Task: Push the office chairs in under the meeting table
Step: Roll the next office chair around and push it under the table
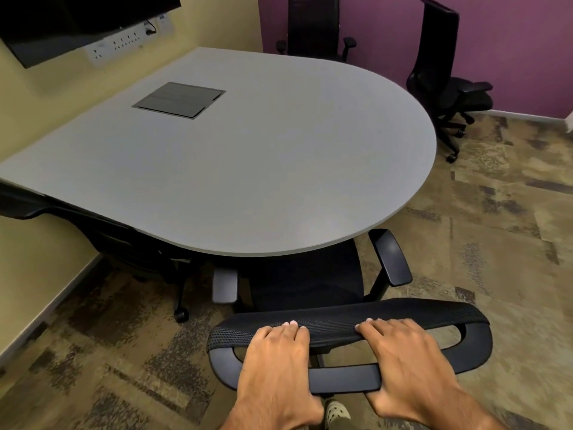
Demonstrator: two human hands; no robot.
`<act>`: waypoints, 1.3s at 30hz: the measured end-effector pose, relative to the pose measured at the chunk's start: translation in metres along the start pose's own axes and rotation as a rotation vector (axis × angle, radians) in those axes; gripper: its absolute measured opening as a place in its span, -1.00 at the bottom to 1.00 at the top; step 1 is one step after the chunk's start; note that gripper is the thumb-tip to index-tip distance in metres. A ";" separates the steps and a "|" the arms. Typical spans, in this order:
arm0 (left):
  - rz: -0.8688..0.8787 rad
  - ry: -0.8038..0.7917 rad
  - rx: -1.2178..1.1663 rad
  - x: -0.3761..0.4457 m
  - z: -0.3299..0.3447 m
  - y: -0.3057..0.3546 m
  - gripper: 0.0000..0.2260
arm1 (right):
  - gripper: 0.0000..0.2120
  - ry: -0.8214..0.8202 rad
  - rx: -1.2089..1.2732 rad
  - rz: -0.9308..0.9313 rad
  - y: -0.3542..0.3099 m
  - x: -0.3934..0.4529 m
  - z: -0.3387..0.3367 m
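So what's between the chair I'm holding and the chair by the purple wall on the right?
Head view: only bare carpet between held chair and right chair.

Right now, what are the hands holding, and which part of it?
Both hands, left and right, hold the near chair by the top edge of its backrest.

The grey rounded meeting table (248,156) hides the front of the seat of the near black mesh office chair (310,287) and most of a second black office chair (130,249) left of it. A dark wall-mounted screen (62,23) beyond the table is cut by the top and left edges. Behind the table, the tall-backed black chair (313,26) loses its top to the upper edge. Thumbs of both hands lie hidden under the near chair's back frame.
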State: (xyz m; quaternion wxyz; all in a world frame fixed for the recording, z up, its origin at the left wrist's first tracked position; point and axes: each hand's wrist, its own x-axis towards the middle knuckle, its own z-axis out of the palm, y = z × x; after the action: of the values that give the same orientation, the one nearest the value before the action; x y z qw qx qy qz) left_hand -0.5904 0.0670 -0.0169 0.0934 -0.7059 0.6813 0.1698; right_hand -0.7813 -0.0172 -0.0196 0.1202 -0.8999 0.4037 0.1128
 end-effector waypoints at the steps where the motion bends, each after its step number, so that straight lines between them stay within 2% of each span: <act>1: 0.003 -0.004 0.003 0.000 0.001 -0.002 -0.21 | -0.41 0.006 0.000 0.004 -0.002 -0.001 0.000; 6: 0.024 0.026 0.015 0.001 0.001 -0.007 -0.28 | -0.40 0.034 0.006 0.021 -0.007 0.000 0.000; 18: 0.040 0.016 0.019 0.000 0.003 -0.019 -0.22 | -0.37 0.101 0.001 0.043 -0.019 0.001 0.005; 39: 0.052 0.032 0.016 0.002 0.005 -0.029 -0.28 | -0.32 0.148 0.013 0.024 -0.018 0.005 0.006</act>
State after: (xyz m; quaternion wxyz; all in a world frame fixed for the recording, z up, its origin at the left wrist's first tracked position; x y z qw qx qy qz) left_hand -0.5625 0.0681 -0.0253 0.0836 -0.6897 0.7023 0.1552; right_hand -0.7652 -0.0072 -0.0240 0.0947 -0.8999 0.4232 0.0448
